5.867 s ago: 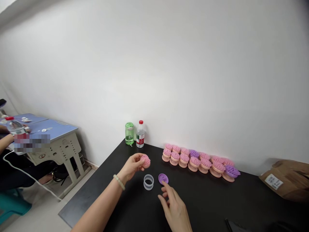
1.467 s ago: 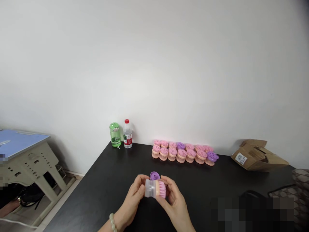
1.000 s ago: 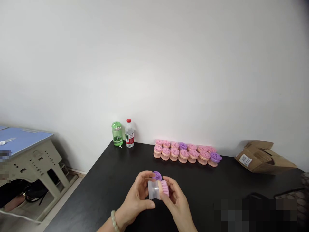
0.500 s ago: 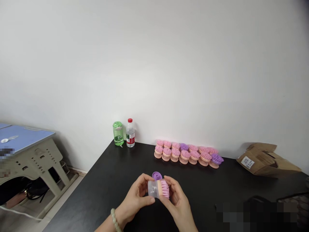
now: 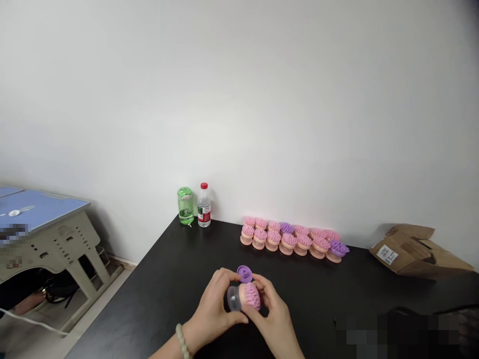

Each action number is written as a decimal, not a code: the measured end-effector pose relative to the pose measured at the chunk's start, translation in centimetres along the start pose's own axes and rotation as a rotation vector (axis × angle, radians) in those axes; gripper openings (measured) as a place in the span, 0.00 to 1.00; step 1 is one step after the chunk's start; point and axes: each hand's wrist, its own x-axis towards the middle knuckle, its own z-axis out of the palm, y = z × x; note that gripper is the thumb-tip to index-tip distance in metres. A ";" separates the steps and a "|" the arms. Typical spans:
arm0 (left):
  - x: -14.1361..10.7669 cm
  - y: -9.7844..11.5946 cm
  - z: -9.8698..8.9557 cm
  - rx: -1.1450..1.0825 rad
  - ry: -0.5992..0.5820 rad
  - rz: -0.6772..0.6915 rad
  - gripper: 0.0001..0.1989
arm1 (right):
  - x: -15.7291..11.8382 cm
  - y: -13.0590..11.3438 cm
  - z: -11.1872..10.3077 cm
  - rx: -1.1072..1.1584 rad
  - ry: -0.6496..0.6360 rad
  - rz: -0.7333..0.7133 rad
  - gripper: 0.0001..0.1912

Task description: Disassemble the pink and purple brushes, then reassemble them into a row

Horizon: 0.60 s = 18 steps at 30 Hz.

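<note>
A scalp massager brush [image 5: 250,296] with pink bristles, a peach collar and a clear cup-shaped end is held between my hands over the black table. My left hand [image 5: 212,305], with a beaded bracelet at the wrist, curls its fingers and thumb around the clear end. From the right, my right hand [image 5: 272,315] grips the bristle side, thumb in front. Just behind the brush is a round purple piece [image 5: 244,273] with a small knob at its centre; whether fingers touch it I cannot tell.
Two rows of pink brushes [image 5: 288,242], a couple of them purple, stand along the wall. A green container [image 5: 185,207] and a red-capped water bottle [image 5: 204,209] are at the back left. A brown paper bag [image 5: 415,254] lies at right. A blue desk [image 5: 45,212] stands left.
The brush has turned in my hands, its bristles now facing more towards me. My left fingers have shifted around the clear end. The view has moved slightly.
</note>
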 end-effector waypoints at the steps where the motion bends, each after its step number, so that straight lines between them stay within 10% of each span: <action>1: -0.1 0.0 0.0 0.075 -0.017 0.038 0.26 | -0.1 0.1 0.2 -0.068 0.008 -0.019 0.28; 6: 0.0 -0.1 -0.1 0.139 -0.008 0.016 0.17 | 0.1 0.1 0.2 -0.135 -0.020 -0.153 0.25; 11: 1.0 0.1 -1.0 -0.421 0.138 -0.246 0.23 | 0.8 1.8 -0.8 -0.222 0.102 -0.180 0.17; 18: 1.3 -0.8 -1.3 -0.775 0.382 -0.426 0.22 | 1.6 5.1 1.4 -0.577 0.022 -0.299 0.31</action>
